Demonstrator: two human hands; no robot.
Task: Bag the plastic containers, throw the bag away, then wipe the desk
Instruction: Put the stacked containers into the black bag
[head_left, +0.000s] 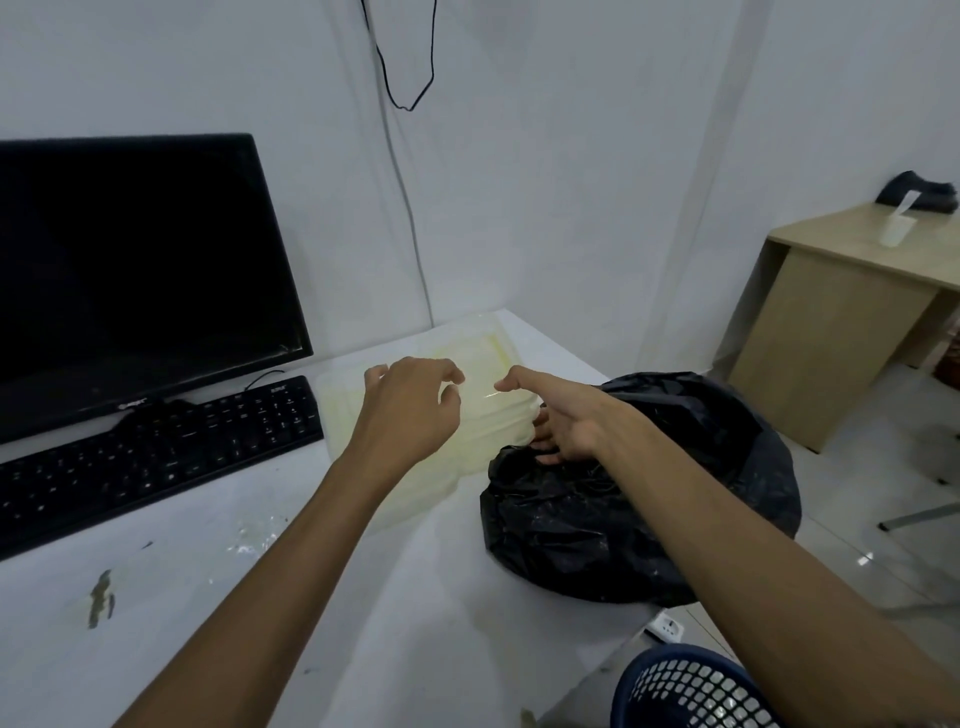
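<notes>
A stack of clear plastic containers (415, 467) with yellowish residue lies on the white desk (218, 597), to the right of the keyboard. My left hand (410, 410) arches over the top of the stack with its fingers bent and spread. My right hand (566, 421) is at the stack's right end, thumb stretched over the top and fingers curled against the side, where the containers meet the black trash bag (639, 509). The crumpled bag sits at the desk's right edge. Whether its mouth is open is hidden by my right hand.
A black monitor (135, 270) and a black keyboard (156, 457) stand to the left. Smears and crumbs (101, 597) mark the near desk. A blue mesh bin (691, 691) stands on the floor at lower right, and a wooden desk (841, 312) is farther right.
</notes>
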